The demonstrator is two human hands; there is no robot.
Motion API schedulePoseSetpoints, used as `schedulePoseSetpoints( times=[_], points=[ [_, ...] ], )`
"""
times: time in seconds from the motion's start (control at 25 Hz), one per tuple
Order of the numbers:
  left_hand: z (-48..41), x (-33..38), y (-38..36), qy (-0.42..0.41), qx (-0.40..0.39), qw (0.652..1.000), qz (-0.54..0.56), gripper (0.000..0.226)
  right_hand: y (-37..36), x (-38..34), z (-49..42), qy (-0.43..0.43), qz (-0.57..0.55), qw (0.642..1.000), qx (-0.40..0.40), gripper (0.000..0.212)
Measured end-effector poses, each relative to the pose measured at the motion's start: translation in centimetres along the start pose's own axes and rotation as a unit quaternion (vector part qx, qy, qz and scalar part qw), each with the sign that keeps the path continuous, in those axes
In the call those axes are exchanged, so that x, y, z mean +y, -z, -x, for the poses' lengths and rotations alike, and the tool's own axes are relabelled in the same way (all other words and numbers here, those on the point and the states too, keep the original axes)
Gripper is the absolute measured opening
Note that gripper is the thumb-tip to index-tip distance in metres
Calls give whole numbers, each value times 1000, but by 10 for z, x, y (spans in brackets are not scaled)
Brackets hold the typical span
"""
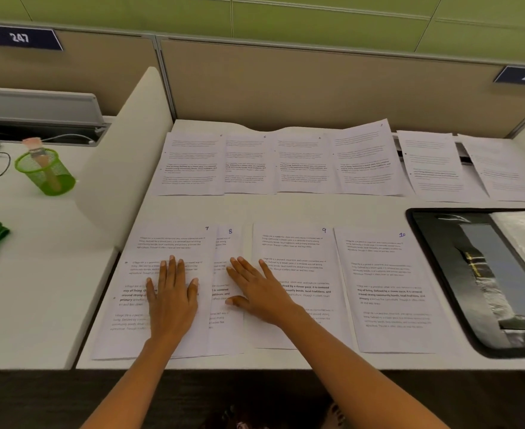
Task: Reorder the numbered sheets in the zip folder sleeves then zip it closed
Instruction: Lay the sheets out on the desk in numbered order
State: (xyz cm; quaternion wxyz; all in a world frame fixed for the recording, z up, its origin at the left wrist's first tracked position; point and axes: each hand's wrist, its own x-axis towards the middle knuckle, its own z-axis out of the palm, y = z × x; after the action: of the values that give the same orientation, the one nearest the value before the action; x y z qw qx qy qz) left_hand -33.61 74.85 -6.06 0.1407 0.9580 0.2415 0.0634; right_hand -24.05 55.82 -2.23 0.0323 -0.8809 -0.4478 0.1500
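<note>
Pressing our left hand point(172, 295) flat, fingers spread, on sheet 7 point(168, 239), lower centre of frame; our right hand point(258, 292) flat across sheet 8 point(228, 246) and sheet 9 point(295, 243). Zip folder point(459, 274) lies open at right edge.

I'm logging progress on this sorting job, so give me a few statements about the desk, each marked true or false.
1. The left hand lies flat on sheet 7. True.
2. The zip folder is zipped closed. False: it lies open at the right of the desk.
3. Sheet 7 overlaps the left part of sheet 8. True.
4. Sheet 10 sits in a folder sleeve. False: it lies bare on the desk, between sheet 9 and the folder.
5. The right hand holds a pen. False: it rests flat, fingers straight, across sheets 8 and 9.
</note>
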Motion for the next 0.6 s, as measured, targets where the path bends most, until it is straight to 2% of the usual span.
schedulePoseSetpoints(
  times=[0.12, 0.28, 0.6],
  points=[
    [-4, 22, -1, -22, 9, 1000, 9, 68, 1, 18, 16, -40, -33, 998, 37, 91],
    [-9, 70, -7, -59, 6, 998, 22, 69, 6, 56, 45, -98, -55, 991, 66, 92],
    [-2, 196, -31, -117, -36, 992, 21, 76, 14, 138, 109, -171, -25, 983, 62, 95]
  ],
)
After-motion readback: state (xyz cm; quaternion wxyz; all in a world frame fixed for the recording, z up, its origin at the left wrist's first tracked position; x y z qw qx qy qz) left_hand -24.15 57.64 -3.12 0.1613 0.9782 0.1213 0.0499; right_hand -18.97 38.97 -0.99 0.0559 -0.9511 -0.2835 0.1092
